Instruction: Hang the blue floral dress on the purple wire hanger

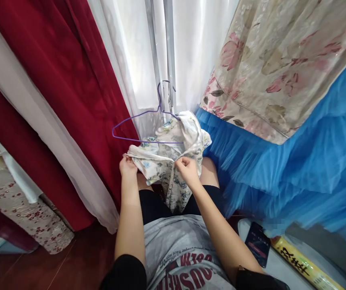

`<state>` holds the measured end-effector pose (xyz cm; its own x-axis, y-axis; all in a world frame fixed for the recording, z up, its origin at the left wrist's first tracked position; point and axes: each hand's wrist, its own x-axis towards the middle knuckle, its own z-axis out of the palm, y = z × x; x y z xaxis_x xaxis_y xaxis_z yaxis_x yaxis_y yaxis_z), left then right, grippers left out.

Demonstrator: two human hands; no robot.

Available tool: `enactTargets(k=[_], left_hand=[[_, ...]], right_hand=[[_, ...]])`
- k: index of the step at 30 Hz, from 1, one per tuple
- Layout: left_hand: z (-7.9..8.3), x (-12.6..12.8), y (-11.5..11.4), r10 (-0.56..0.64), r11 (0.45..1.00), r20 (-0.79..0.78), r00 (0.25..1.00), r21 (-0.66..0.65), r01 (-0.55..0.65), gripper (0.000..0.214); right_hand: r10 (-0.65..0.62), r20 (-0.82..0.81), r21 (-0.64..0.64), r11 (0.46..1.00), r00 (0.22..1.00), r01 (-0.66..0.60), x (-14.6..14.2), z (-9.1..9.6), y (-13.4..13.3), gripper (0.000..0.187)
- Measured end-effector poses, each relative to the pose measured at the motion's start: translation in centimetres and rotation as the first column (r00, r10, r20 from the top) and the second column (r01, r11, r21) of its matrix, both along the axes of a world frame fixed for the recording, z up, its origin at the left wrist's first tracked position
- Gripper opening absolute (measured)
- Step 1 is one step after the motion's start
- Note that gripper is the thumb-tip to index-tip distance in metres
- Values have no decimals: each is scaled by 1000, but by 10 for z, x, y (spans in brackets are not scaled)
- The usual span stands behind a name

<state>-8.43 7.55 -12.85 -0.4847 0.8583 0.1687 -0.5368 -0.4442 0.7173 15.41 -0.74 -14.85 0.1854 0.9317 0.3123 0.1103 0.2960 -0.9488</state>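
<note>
A white shirt with a blue and green floral print (pixel 185 193) hangs partly on a purple wire hanger (pixel 126 119) in the middle of the head view. The right side of the hanger goes into the garment, while its left arm is bare. My left hand (pixel 128 165) pinches the garment's edge at the left. Near the middle, my right hand (pixel 187 168) is closed on the same edge, and the cloth is stretched between both hands. The lower part of the garment drapes over my lap.
Red curtains (pixel 70 80) hang at the left and a white curtain (pixel 197 40) behind the hanger. Blue tulle (pixel 318 165) and a floral cloth (pixel 257 80) fill the right. A phone (pixel 257 243) and yellow packet (pixel 302 262) lie at lower right.
</note>
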Motion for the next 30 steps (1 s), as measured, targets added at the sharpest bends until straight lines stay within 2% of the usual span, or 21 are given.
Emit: enactTargets(k=[3, 5, 6, 8, 9, 11, 13, 15, 16, 17, 18, 19, 21, 22, 23, 25, 27, 28, 29, 30], left_hand=[[-25, 31, -21, -47, 997, 89, 995, -55, 52, 22], [-28, 52, -38, -122, 992, 79, 989, -9, 123, 19], [-26, 63, -47, -163, 986, 20, 986, 36, 162, 19], [-17, 88, -67, -216, 961, -213, 953, 125, 246, 21], [-11, 101, -78, -224, 944, -362, 905, 151, 294, 21], [3, 124, -97, -221, 905, -624, 749, 155, 396, 20], [15, 138, -110, -186, 875, -789, 586, 139, 464, 21], [22, 141, -113, -121, 876, -859, 497, 143, 461, 22], [23, 138, -110, -116, 876, -873, 474, 135, 463, 23], [22, 134, -106, -160, 862, -879, 450, 98, 498, 27], [20, 129, -100, -257, 819, -874, 413, 30, 573, 34], [16, 125, -94, -388, 738, -853, 348, -61, 672, 42], [4, 121, -85, -605, 519, -777, 174, -219, 826, 56], [-2, 122, -83, -661, 429, -745, 91, -276, 860, 60], [-9, 125, -84, -687, 366, -727, 16, -327, 871, 62], [-19, 132, -89, -684, 306, -719, -122, -434, 847, 60], [-25, 138, -96, -652, 318, -723, -229, -535, 783, 55], [-26, 139, -99, -616, 361, -744, -258, -558, 747, 53], [-25, 139, -101, -555, 440, -788, -267, -551, 709, 50], [-24, 137, -102, -470, 545, -844, -258, -507, 668, 45]], right_hand=[[-95, 86, -115, 988, 992, 105, 29, -33, 4, 23], [-77, 150, -175, 979, 986, 103, 46, -50, 5, 22], [-50, 172, -202, 976, 984, 85, 51, -55, 4, 20], [60, 221, -236, 972, 974, -6, 51, -57, -1, 26], [155, 245, -233, 968, 957, -97, 47, -53, -5, 35], [364, 270, -181, 928, 891, -324, 35, -41, -15, 47], [489, 233, -83, 871, 841, -483, 23, -22, -28, 41], [521, 130, -9, 851, 844, -524, 21, -4, -40, 34], [533, 82, 2, 845, 842, -535, 25, 4, -46, 34], [553, 44, -6, 833, 832, -553, 31, 12, -51, 35], [575, 19, -25, 818, 818, -575, 40, 19, -55, 36], [604, 10, -52, 797, 797, -602, 51, 25, -58, 36], [653, 29, -110, 754, 756, -647, 77, 38, -60, 33], [670, 58, -138, 740, 740, -658, 89, 46, -60, 32], [679, 94, -164, 732, 728, -661, 102, 53, -59, 31], [662, 159, -192, 748, 732, -635, 125, 70, -54, 29], [610, 195, -180, 792, 768, -583, 146, 87, -44, 27], [576, 202, -159, 817, 792, -554, 156, 94, -38, 25], [534, 202, -126, 846, 821, -519, 166, 102, -30, 23], [482, 196, -83, 876, 854, -476, 176, 108, -21, 21]])
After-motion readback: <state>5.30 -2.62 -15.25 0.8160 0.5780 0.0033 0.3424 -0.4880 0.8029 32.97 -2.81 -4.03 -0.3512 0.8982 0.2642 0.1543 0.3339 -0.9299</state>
